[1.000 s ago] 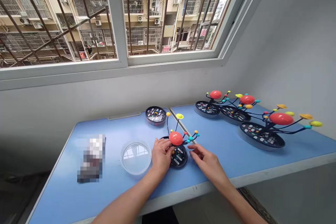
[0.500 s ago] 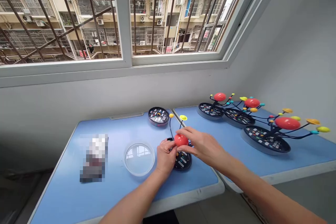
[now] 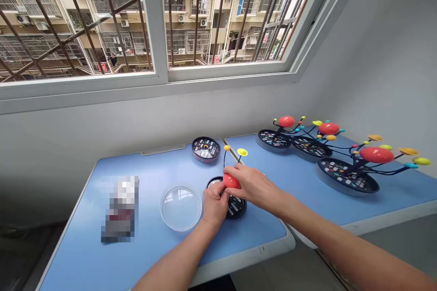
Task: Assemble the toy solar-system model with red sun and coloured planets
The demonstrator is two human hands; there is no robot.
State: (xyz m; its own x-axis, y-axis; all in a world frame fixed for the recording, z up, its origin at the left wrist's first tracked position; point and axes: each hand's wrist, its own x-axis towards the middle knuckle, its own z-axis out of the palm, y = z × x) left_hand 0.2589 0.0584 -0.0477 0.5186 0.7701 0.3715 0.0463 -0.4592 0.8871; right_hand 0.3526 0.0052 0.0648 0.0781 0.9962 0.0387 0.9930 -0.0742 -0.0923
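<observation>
Both hands (image 3: 215,204) (image 3: 252,186) still hold the red sphere (image 3: 231,181), now sitting lower.

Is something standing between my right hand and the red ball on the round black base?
Nothing visible stands in the way. The fingers of the right hand already lie on the red ball, and the left hand presses against it from the near side. The thin black wire arms rise behind the ball, away from the right hand.
</observation>
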